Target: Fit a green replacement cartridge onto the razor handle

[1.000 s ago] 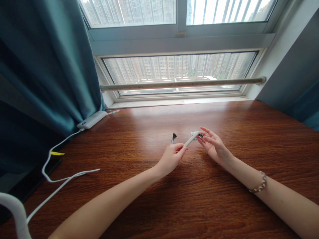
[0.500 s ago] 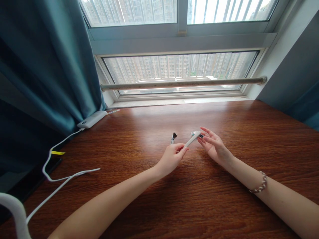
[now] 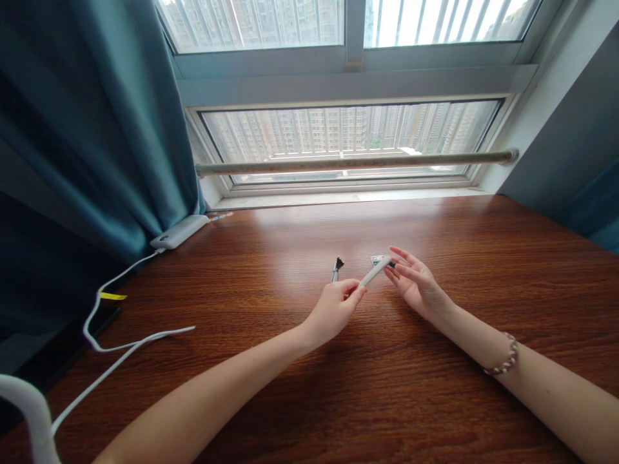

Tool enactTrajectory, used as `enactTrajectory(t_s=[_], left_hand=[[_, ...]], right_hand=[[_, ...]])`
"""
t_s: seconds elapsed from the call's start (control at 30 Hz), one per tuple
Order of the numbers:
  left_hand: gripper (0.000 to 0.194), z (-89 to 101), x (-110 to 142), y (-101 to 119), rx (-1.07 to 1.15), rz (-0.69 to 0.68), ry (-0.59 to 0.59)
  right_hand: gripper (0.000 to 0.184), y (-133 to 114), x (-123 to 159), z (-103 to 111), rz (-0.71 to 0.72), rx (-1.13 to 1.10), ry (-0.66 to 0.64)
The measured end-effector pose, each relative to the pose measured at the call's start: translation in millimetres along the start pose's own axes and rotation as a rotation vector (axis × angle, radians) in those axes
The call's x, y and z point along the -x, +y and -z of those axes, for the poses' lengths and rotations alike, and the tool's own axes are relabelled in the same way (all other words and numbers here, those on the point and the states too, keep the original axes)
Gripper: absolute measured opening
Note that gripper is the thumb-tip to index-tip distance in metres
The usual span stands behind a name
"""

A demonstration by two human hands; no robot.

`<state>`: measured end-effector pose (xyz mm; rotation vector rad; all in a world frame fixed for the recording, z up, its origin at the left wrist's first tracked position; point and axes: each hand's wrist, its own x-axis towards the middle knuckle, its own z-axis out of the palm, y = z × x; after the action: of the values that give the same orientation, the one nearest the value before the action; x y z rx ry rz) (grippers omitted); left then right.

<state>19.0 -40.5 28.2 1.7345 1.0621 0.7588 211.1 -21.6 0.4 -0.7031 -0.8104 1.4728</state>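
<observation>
In the head view my left hand [image 3: 337, 307] is closed around the near end of a slim white stick-shaped object [image 3: 374, 273]. It slants up to the right, and its exact kind cannot be made out. My right hand [image 3: 416, 281] has its fingers spread and curved beside the far tip; whether they touch it is unclear. Behind that tip lies a small printed packet [image 3: 378, 260] with a dark part, partly covered by the stick and fingers. Just beyond my left hand is a thin silver tool [image 3: 335, 271] with a dark, ragged end, its lower part hidden.
The brown wooden table [image 3: 271, 399] reaches to the window sill. A white power bank [image 3: 181, 232] with a white cable [image 3: 111, 348] and yellow tag [image 3: 113, 296] sits at the left, by the blue curtain [image 3: 120, 129]. A white curved stand [image 3: 29, 412] rises at lower left.
</observation>
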Motion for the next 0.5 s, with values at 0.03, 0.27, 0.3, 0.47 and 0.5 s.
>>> enactTrajectory(t_s=[0.03,0.27,0.3,0.47,0.5], left_hand=[[0.034,0.3,-0.8,-1.2,0.006,0.007,0.017],[0.035,1.0,0.9,2.4,0.113,-0.001,-0.081],[0.034,0.8,1.6,2.8,0.109,-0.003,-0.096],[0.033,1.4,-0.6,-2.1,0.055,0.028,-0.039],[0.034,1.6,-1.6,-3.2,0.055,0.034,-0.026]], right_hand=[[0.043,-0.4,0.2,-0.4,-0.003,-0.004,-0.005],[0.042,-2.9,1.6,-3.3,0.002,0.001,-0.028],[0.042,-3.0,1.8,-3.5,0.003,0.005,-0.032],[0.041,-2.9,1.7,-3.3,0.008,0.009,-0.015],[0.041,-2.8,1.3,-2.9,0.009,0.011,-0.014]])
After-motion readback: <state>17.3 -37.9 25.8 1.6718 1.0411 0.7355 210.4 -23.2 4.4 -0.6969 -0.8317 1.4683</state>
